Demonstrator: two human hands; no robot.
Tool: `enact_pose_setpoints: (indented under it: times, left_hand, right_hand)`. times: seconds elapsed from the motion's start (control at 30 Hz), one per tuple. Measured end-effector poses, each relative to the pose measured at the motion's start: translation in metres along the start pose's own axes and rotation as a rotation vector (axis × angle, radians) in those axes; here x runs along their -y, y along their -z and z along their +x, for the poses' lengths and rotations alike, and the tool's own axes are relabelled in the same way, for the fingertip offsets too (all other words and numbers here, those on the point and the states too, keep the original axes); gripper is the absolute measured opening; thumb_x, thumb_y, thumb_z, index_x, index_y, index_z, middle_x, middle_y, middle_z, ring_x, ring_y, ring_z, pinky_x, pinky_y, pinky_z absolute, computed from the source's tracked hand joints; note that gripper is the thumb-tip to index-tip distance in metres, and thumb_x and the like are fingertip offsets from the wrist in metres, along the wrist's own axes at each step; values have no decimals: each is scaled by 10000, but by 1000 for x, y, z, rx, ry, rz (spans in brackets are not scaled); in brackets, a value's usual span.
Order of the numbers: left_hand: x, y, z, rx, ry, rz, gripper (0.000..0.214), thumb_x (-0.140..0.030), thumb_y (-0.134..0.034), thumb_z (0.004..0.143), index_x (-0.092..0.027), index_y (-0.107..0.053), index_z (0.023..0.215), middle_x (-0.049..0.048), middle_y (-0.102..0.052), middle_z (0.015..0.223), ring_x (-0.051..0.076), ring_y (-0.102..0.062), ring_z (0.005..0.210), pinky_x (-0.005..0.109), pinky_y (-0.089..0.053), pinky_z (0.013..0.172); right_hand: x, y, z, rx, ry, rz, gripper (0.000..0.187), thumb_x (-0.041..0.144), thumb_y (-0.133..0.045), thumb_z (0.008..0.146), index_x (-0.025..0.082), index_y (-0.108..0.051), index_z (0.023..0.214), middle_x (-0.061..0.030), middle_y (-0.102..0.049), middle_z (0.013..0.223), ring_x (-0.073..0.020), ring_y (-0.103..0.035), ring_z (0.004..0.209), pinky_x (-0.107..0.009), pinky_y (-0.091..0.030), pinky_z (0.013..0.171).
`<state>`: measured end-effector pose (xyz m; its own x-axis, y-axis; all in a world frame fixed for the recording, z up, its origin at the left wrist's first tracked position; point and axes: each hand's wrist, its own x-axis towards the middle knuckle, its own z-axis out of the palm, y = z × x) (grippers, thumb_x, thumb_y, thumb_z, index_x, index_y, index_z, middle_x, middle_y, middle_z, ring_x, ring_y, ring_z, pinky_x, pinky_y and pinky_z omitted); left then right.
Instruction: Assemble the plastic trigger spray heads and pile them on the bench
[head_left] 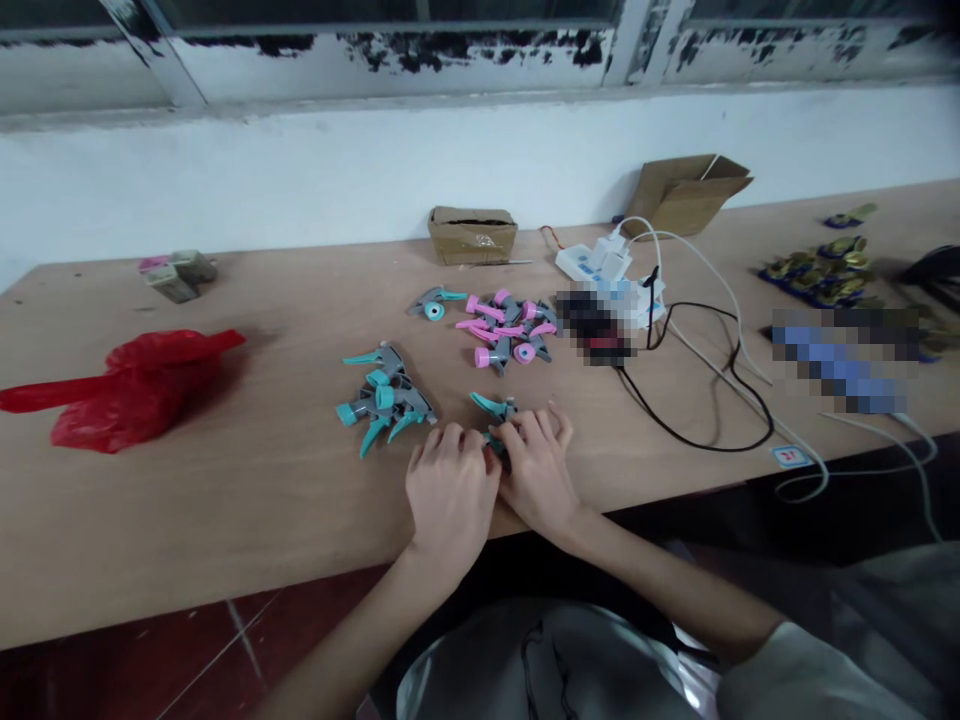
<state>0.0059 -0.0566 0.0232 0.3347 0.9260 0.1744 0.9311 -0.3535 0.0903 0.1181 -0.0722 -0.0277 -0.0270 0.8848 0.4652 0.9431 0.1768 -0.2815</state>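
Near the table's front edge, my left hand [451, 490] and my right hand [536, 468] meet with their fingers curled closed around a teal and grey trigger sprayer head [491, 405]. Its teal lever pokes out beyond the fingers, while most of its body is hidden by them. Just left of my hands lies a pile of teal and grey sprayer heads [385, 397]. Farther back is a heap of pink and grey sprayer heads [510, 328]. One more teal sprayer head [434, 307] rests apart, left of the pink ones.
A red plastic bag [146, 385] lies at left, with small blocks [178, 275] behind. Against the wall stand a cardboard box [472, 236] and an open carton [684, 198]. A power strip [577, 263], cables [720, 446] and gold-coloured pieces [821, 270] occupy the right.
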Motion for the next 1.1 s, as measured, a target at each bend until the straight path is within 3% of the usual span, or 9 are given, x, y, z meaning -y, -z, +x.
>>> enact_pose_setpoints:
  times: [0.27,0.47,0.57,0.63,0.7,0.77,0.83,0.93,1.1]
  left_hand:
    - [2,-2,-1,18,-65,-4,177,-143,-479,800,-152,-631,709,58,-639,704,229,-606,723,341,-406,655]
    - [-4,-9,5,-10,-151,-58,169,-130,-487,789,-138,-618,683,49,-620,662,197,-587,634,347,-405,688]
    - [4,-6,7,-80,-67,-173,171,-135,-487,787,-144,-608,666,28,-580,631,181,-557,631,332,-398,681]
    - [16,-2,9,-102,62,-397,153,-180,-504,797,-153,-613,693,5,-539,607,159,-524,614,304,-397,649]
    - [28,3,9,8,186,-798,172,-287,-511,825,-171,-626,771,-27,-487,581,120,-468,550,260,-402,590]
    - [34,3,9,175,248,-1170,210,-354,-516,828,-176,-627,810,-51,-423,550,92,-413,505,240,-431,595]
    - [33,-1,9,276,269,-1361,200,-353,-538,814,-172,-620,801,-53,-417,569,85,-412,523,239,-454,631]
    - [22,-9,10,327,232,-1380,178,-332,-536,817,-171,-607,791,-31,-490,651,98,-472,605,227,-443,642]
    - [9,-13,12,356,91,-1227,211,-353,-490,855,-180,-608,840,-5,-561,727,123,-524,682,228,-426,628]
  right_hand:
    - [3,-3,1,-12,-13,145,68,171,-507,798,214,-537,841,-27,-631,1105,-215,-514,1020,-477,-104,1049]
    - [-2,1,1,-52,-83,152,71,154,-525,788,220,-542,810,-5,-670,1050,-214,-538,1050,-502,-91,1055]
    - [-19,4,-2,-88,-160,164,94,169,-571,763,221,-553,840,-12,-685,1012,-231,-569,1026,-551,-98,1054]
    - [-35,6,-6,-132,-226,217,131,187,-593,752,221,-564,876,-32,-678,1029,-246,-585,1006,-561,-196,1034]
    - [-49,8,-10,-153,-283,393,153,244,-604,766,219,-572,914,-64,-663,1054,-249,-580,1039,-494,-375,956]
    - [-56,10,-12,-139,-354,612,213,301,-635,757,220,-569,943,-69,-651,1076,-239,-584,1056,-442,-449,915]
    - [-56,12,-14,-100,-418,807,271,331,-667,734,222,-565,961,-62,-652,1082,-229,-596,1053,-421,-469,922]
    - [-48,13,-15,-34,-446,975,305,325,-688,718,220,-571,979,-57,-656,1085,-220,-600,1058,-408,-471,946]
    - [-40,13,-18,8,-421,1001,304,303,-679,729,231,-586,1009,-50,-652,1094,-218,-605,1051,-412,-476,947]
